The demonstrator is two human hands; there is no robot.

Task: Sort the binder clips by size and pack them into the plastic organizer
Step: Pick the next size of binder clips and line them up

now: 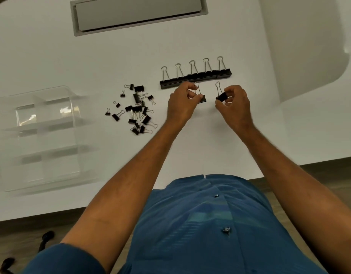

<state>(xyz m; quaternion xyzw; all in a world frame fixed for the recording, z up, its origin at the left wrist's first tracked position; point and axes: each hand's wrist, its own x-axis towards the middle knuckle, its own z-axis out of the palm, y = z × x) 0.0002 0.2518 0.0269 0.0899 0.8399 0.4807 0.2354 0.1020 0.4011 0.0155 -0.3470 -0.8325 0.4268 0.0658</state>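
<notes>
A row of several large black binder clips lies side by side on the white table, wire handles pointing away from me. Just in front of that row, my left hand grips a large black clip by its body and handle. To its right, my right hand pinches another black clip, handle up. A loose pile of smaller black clips lies to the left of my hands. The clear plastic organizer, with several compartments, stands at the far left.
A grey recessed panel sits in the table at the back. The table's curved right edge is near my right hand, and its front edge runs below my forearms. Dark objects lie on the floor at lower left.
</notes>
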